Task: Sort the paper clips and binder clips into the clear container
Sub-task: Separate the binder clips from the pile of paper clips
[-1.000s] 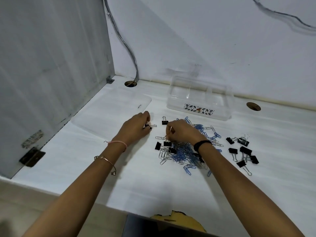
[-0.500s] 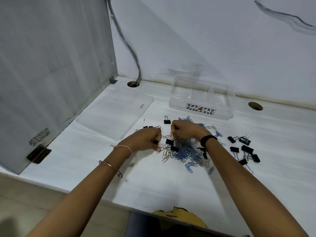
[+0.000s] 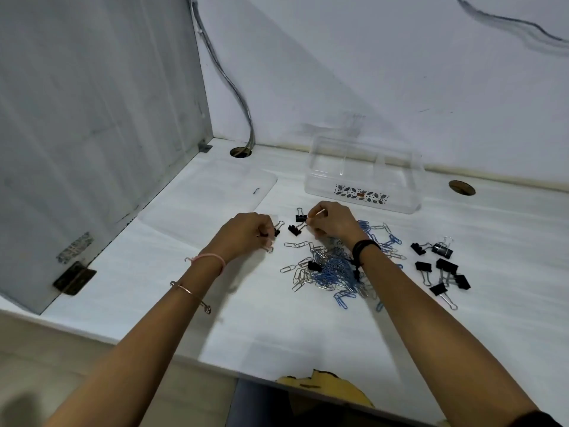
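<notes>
Left hand (image 3: 246, 234) leftward — clip (image 3: 277, 231) in fingers (image 3: 265, 238)

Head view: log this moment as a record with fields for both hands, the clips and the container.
left hand: fingers curled, holding a black binder clip at the fingertips
right hand: pinches a thin silver wire; paper clip or clip handle, cannot tell
paper clip pile: blue and silver, loose on the table, beside the right wrist
binder clip group: black, right of the pile
clear container: open, behind the pile, no clips visible inside
lid: flat, left of the container
</notes>
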